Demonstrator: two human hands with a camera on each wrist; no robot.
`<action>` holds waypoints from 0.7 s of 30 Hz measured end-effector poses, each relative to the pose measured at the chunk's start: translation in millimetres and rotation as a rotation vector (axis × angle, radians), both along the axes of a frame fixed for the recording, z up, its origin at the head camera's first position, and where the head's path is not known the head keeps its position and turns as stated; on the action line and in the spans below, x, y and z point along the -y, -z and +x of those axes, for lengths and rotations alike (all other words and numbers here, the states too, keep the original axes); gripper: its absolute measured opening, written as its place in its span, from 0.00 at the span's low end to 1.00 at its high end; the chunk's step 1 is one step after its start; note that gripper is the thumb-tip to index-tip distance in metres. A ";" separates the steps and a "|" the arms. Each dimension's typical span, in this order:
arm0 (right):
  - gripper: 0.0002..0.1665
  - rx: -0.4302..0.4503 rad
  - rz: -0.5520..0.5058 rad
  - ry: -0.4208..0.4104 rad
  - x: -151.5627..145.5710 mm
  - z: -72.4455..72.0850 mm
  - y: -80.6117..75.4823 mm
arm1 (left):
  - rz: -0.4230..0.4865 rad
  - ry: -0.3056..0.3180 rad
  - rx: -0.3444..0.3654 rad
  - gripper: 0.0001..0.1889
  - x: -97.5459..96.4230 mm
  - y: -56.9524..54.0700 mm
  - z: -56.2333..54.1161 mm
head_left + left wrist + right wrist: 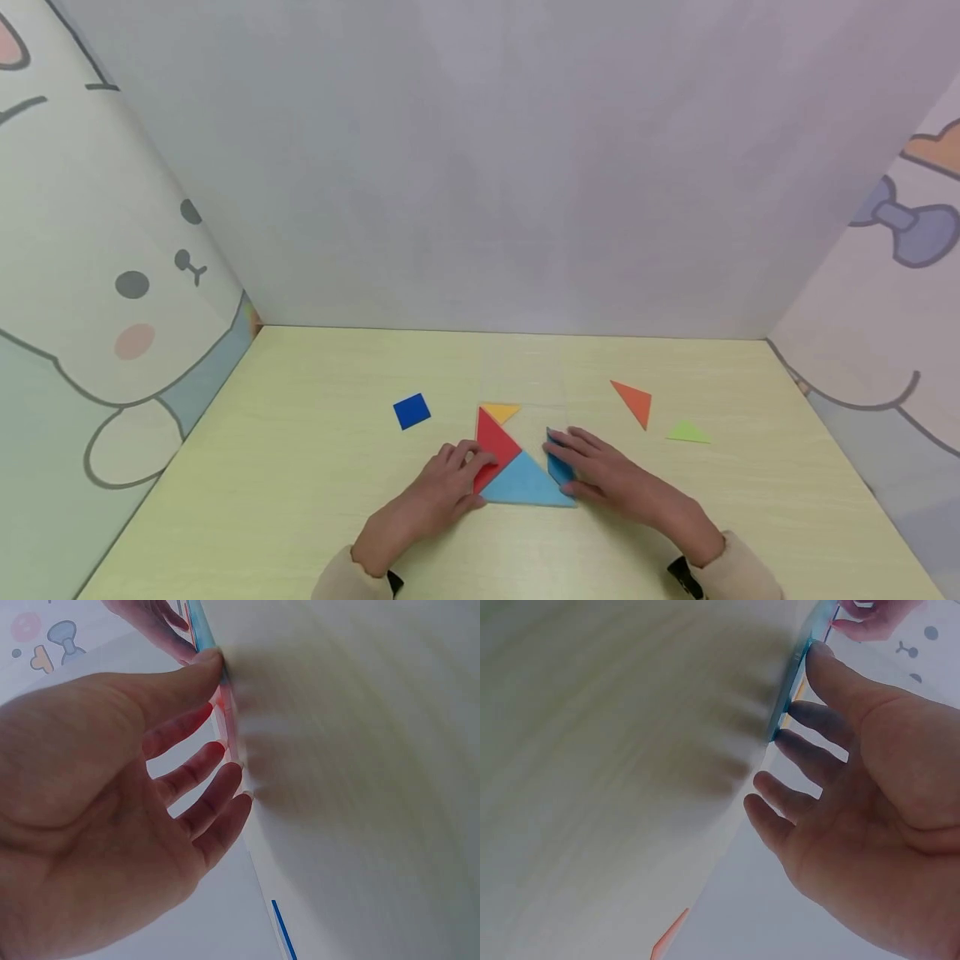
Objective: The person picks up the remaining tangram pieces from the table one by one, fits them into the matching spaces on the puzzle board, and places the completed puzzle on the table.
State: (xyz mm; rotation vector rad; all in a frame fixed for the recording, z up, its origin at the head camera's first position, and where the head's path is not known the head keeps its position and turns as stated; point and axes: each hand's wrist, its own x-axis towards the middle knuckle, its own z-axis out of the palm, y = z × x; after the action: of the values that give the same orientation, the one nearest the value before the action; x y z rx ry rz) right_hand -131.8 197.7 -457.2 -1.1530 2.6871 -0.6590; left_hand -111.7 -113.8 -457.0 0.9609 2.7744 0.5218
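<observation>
In the head view several flat tangram pieces lie on the table. My left hand (442,483) rests its fingertips on the red triangle (491,442), with its thumb by the left corner of the light blue triangle (527,483). Red and light blue meet along a slanted edge. My right hand (611,475) holds a darker blue piece (557,468) between thumb and fingers, over the light blue triangle's right side; the fingers hide part of it. In the right wrist view the thumb and two fingertips meet this piece's edge (784,712). A small yellow triangle (500,412) lies behind the red one.
A dark blue square (412,411) lies at the left. Over on the right are an orange triangle (637,403) and a small green triangle (688,432). The pale wooden table (315,383) ends at a plain back wall (480,183), with cartoon-printed panels at both sides.
</observation>
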 end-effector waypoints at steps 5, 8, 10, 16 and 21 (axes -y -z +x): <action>0.33 0.047 0.022 0.030 1.2 1.4 -2.4 | -0.005 0.000 0.000 0.29 0.6 -1.3 0.3; 0.34 0.094 0.032 0.037 -1.1 2.5 -2.4 | -0.007 -0.002 -0.003 0.29 0.5 -1.5 0.4; 0.35 0.113 0.038 0.038 -2.7 2.9 -2.3 | -0.006 -0.003 -0.004 0.29 0.4 -1.6 0.3; 0.35 0.075 0.019 0.038 -4.9 4.9 -3.3 | -0.015 -0.012 0.012 0.30 -0.3 0.2 -0.7; 0.29 0.028 -0.034 0.088 -7.6 4.9 -4.8 | -0.028 -0.023 0.025 0.31 -0.9 3.4 -3.0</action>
State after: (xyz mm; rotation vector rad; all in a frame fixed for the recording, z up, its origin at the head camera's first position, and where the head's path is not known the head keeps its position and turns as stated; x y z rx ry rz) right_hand -126.9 205.3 -452.4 -1.0311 2.7264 -0.7309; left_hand -114.7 -112.9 -460.5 0.9109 2.7663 0.4941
